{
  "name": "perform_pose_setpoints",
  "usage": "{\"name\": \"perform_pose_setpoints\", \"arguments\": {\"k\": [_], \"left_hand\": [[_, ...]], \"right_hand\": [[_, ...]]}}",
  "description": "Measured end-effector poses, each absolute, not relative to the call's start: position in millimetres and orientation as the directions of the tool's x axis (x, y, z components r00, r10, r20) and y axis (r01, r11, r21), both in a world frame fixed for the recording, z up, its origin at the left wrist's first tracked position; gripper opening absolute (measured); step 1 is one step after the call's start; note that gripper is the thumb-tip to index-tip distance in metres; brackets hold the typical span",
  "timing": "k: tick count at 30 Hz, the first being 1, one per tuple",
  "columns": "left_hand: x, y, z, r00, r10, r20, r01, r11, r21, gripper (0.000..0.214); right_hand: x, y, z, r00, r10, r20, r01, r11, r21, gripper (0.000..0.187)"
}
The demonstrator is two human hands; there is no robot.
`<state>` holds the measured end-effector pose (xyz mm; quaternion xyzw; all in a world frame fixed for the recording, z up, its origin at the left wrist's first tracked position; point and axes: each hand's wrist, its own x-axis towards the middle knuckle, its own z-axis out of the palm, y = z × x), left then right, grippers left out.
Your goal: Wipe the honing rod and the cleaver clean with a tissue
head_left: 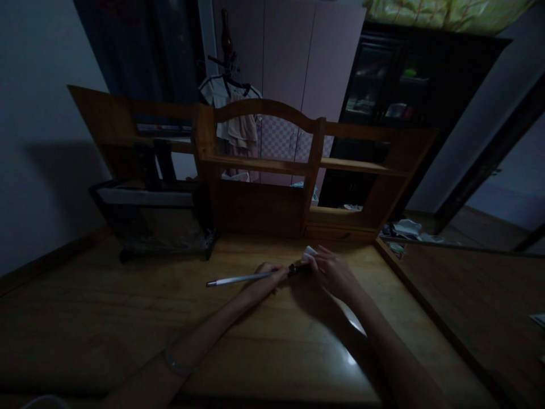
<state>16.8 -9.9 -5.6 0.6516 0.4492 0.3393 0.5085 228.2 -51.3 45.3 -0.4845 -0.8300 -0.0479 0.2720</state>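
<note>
A long thin silver rod with a black handle end lies level just above the wooden desk, pointing left. My left hand is closed around the rod near its dark end. My right hand is closed at the black end, pinching a small white piece, perhaps cloth or paper, against it. The room is dim, and how the fingers grip is hard to make out.
A wooden shelf unit stands along the desk's back edge, with a dark tray-like frame at its left. Clothes hang behind it. A dark glass cabinet stands at the back right. Small items lie beyond the desk's right corner.
</note>
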Motion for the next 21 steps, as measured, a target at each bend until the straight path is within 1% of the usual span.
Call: {"name": "perform_pose_setpoints", "arguments": {"k": [2,5,7,8,11,13,16,19,21], "left_hand": [[16.5,-9.6,-5.6,0.381,0.924,-0.016,0.228,-0.077,0.971,0.041],[15.2,-10.5,-5.4,0.377,0.925,-0.037,0.211,-0.048,0.976,0.04],[14.2,-11.5,-5.2,0.369,0.928,-0.042,0.207,-0.038,0.978,0.04],[13.8,-11.9,-5.0,0.361,0.932,-0.043,0.209,-0.036,0.977,0.04],[13.7,-12.1,-3.8,0.368,0.929,-0.045,0.229,-0.043,0.973,0.04],[14.5,-11.7,-2.5,0.377,0.925,-0.041,0.242,-0.055,0.969,0.04],[15.9,-11.4,-0.5,0.37,0.927,-0.056,0.253,-0.043,0.966,0.038],[16.3,-12.3,1.2,0.368,0.926,-0.081,0.258,-0.018,0.966,0.039],[15.6,-12.8,2.2,0.368,0.927,-0.074,0.266,-0.028,0.964,0.041]], "right_hand": [[222.5,-50.7,40.0,-0.347,0.833,0.431,0.824,0.49,-0.283,0.04],[215.7,-50.6,35.3,-0.252,0.886,0.39,0.792,0.42,-0.443,0.046],[213.2,-50.9,35.1,-0.219,0.901,0.375,0.759,0.398,-0.515,0.05],[212.8,-51.1,35.9,-0.221,0.904,0.367,0.748,0.398,-0.531,0.051],[217.2,-51.5,40.4,-0.264,0.897,0.354,0.752,0.421,-0.508,0.052],[224.9,-51.8,43.8,-0.276,0.895,0.35,0.794,0.418,-0.442,0.052],[238.1,-51.9,46.4,-0.233,0.902,0.363,0.858,0.367,-0.361,0.051],[244.2,-49.8,43.6,-0.203,0.906,0.371,0.873,0.339,-0.35,0.05],[242.5,-47.1,38.8,-0.212,0.914,0.346,0.874,0.336,-0.351,0.052]]}}
